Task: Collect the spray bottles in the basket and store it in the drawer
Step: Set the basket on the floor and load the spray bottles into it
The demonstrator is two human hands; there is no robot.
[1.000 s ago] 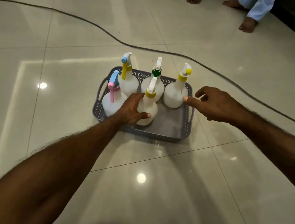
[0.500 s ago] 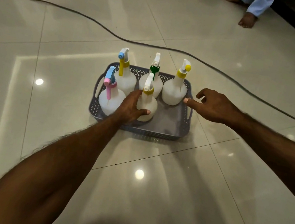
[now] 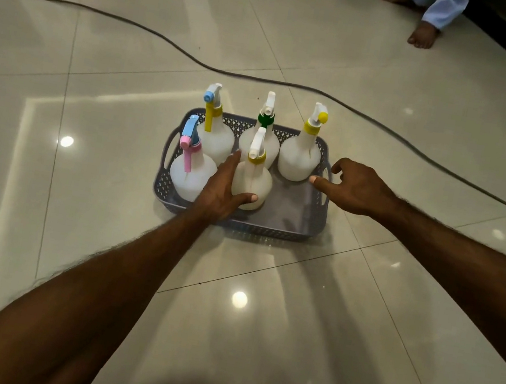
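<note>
Five spray bottles upright in grey basket [image 3: 285,229] on floor.
Left hand [image 3: 221,191] grasps front yellow-collared bottle [image 3: 252,181]; right hand [image 3: 357,189] relaxed, loosely curled over right rim; its fingertip contact unclear.

Five white plastic spray bottles stand upright in the grey perforated plastic basket [image 3: 285,229] on the glossy tiled floor [image 3: 71,228]. My left hand [image 3: 223,188] grips the yellow-collared front bottle [image 3: 255,180]; my right hand [image 3: 357,189] hovers by the basket's right rim, forefinger extended.
</note>
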